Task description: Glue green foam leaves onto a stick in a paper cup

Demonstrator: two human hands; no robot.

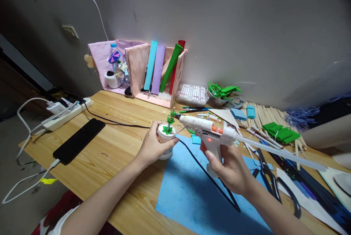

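Note:
My left hand [155, 144] is wrapped round a small white cup [166, 134] at the edge of the blue mat [189, 191]. From the cup's top rises a thin stem with green leaves [170, 118]. In my right hand [229, 167] is a white glue gun [208, 130] with a lit red light, a finger at its red trigger. Its dark nozzle points left, close beside the leafy stem; whether they touch I cannot tell. A long clear glue stick [276, 151] sticks out of the gun's back, and a black cord loops below it.
Black scissors [267, 176] lie right of my right hand. A black phone [79, 140] and a power strip [68, 113] are at left. Behind stand a pink box [134, 70] with crepe paper rolls, a marker case [192, 94], green scraps [223, 90] and wooden sticks [267, 112].

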